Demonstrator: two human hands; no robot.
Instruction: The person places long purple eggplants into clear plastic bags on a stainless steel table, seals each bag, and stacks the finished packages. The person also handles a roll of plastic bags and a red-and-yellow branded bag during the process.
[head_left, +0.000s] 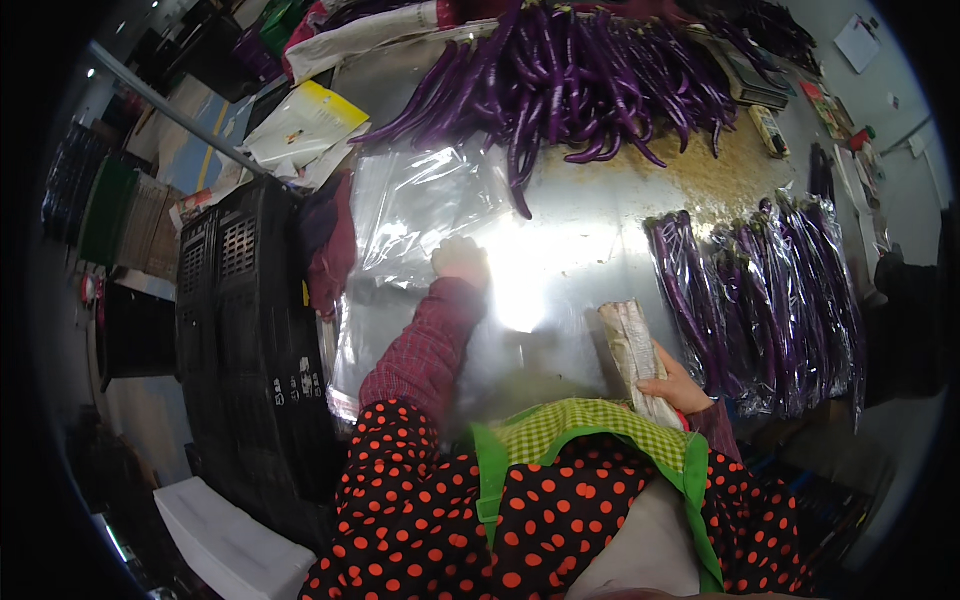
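My left hand (460, 259) reaches forward to the right edge of a stack of clear plastic bags (420, 199) on the metal table (555, 285). Its fingers look curled but are blurred by glare, so whether they pinch a bag is unclear. Close to my apron, my right hand (675, 382) grips a long, flat, off-white piece (636, 352) with a worn surface; its material is not plain. To the right of that hand, long purple eggplants in clear plastic bags (765, 300) lie side by side. A heap of loose long eggplants (570, 82) covers the far side.
Black plastic crates (247, 322) stand along the left of the table. Dark red cloth (334, 247) lies between them and the bags. A yellow and white printed packet (307, 124) sits at back left, and a dark scale-like device (750, 75) at back right. A white box (232, 540) is at lower left.
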